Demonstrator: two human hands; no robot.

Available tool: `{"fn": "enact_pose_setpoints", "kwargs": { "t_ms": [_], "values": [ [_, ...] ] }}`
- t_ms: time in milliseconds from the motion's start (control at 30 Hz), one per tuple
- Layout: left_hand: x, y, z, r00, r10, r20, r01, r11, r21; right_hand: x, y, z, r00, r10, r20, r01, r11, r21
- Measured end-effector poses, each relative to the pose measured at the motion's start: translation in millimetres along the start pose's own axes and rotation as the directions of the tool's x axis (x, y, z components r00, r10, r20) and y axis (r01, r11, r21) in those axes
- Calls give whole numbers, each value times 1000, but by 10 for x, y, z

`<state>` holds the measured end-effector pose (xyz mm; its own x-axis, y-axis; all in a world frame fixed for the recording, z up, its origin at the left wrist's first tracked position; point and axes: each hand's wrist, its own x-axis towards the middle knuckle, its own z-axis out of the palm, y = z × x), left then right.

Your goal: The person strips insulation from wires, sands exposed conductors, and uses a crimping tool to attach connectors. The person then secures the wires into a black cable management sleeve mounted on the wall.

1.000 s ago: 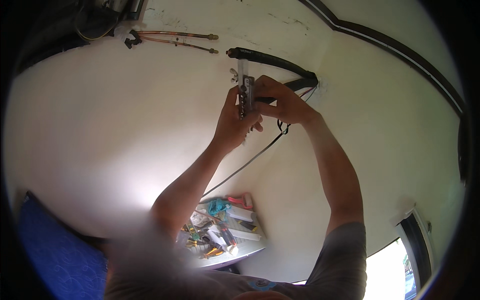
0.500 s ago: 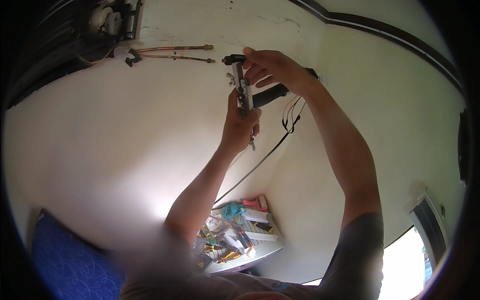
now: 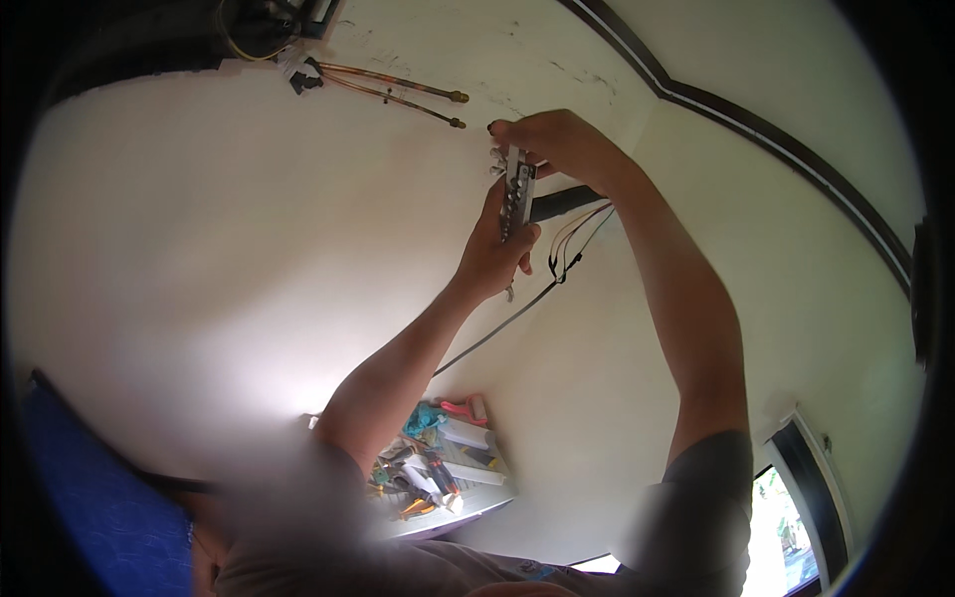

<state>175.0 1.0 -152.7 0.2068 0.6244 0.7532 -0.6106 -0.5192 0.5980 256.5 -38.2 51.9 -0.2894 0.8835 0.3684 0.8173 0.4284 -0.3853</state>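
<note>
My left hand [image 3: 489, 254] is raised against the wall and closed around a metal flaring bar [image 3: 517, 195], a clamp with a row of holes and wing nuts. At the bar's upper end, my right hand [image 3: 565, 141] curls its fingers round a pipe end, whose small dark tip shows beside the thumb. The right fingers hide most of that pipe end. Behind the bar, a black-insulated pipe [image 3: 565, 203] runs toward the wall corner. To the left, two copper pipes [image 3: 393, 84] with brass flare nuts point toward my hands, apart from them.
Thin wires [image 3: 559, 249] and a grey cable [image 3: 502, 325] hang below the insulated pipe. Lower down, a shelf [image 3: 477, 509] bears several hand tools, a blue cloth [image 3: 423, 420] and a red-handled scraper-like tool [image 3: 466, 408]. A dark unit [image 3: 179, 50] is at upper left, a window [image 3: 781, 532] at lower right.
The view has shifted, so the shelf sits further left and the copper pipes further right. My right hand has closed over the black pipe end that showed before; my left hand keeps the flaring bar.
</note>
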Motion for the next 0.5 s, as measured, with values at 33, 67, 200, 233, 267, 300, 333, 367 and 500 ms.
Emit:
{"fn": "enact_pose_setpoints", "kwargs": {
  "t_ms": [33,67,200,233,267,300,333,367,500],
  "values": [
    [-4,-27,-1,1000,3,-16,-4,999,-42,-139,75,11,984,-120,-133,112,991,-69],
    [-13,-51,6,1000,-1,-30,-2,996,-86,-302,177,34,937,-241,-251,209,967,-148],
    [-13,-32,133,980,-81,-181,38,973,-228,-1024,755,542,889,52,-455,-98,992,-78],
    [5,11,187,964,-98,-247,36,970,-242,-1166,874,771,918,-25,-396,27,1000,-1],
    [13,65,237,936,-169,-308,90,963,-255,-1211,956,1024,923,8,-384,53,988,147],
    [13,125,279,928,-206,-312,112,949,-294,-1261,1003,1214,945,91,-315,48,912,407],
    [35,186,308,907,-282,-312,174,927,-333,-1274,1015,1324,921,-3,-389,139,937,322],
    [48,239,328,897,-316,-308,193,909,-368,-1275,1003,1394,891,-35,-453,160,957,241],
    [130,313,265,902,-381,-201,268,862,-430,-1125,786,1211,882,70,-466,59,964,258]
  ]
}}
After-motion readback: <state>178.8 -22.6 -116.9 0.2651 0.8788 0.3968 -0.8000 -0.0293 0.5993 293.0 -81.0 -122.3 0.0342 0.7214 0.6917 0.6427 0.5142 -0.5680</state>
